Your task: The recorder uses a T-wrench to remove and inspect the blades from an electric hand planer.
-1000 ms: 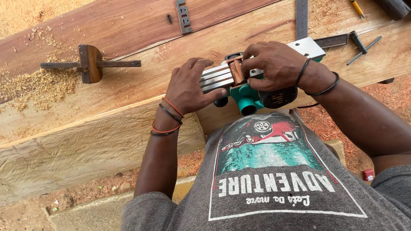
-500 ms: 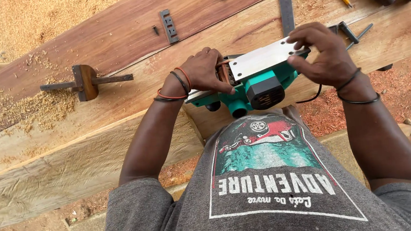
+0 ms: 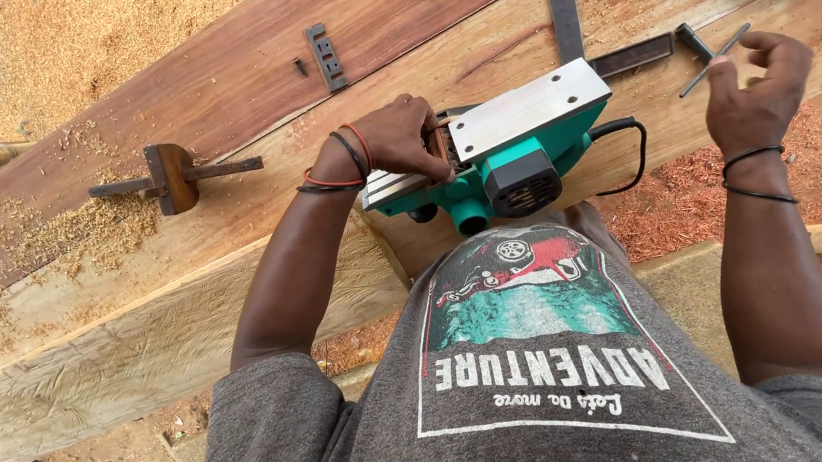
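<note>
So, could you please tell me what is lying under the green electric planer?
The green electric planer lies upturned on a pale timber beam; its handle side underneath is hidden. The left hand steadies it.

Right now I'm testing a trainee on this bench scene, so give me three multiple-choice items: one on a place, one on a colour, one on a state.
1. Where does the wooden marking gauge lie?
A. on the reddish plank
B. on the ground
C. on the planer

2. What colour is the body of the electric planer?
A. yellow
B. teal green
C. red

3. How does the planer lie?
A. metal sole turned up
B. sole flat on the wood
C. hanging by its cord

Answers:
1 A: it rests on the reddish plank among shavings.
2 B: the housing is teal green.
3 A: the shiny sole faces up, the left hand on it, while the right hand holds a thin metal tool.
</note>
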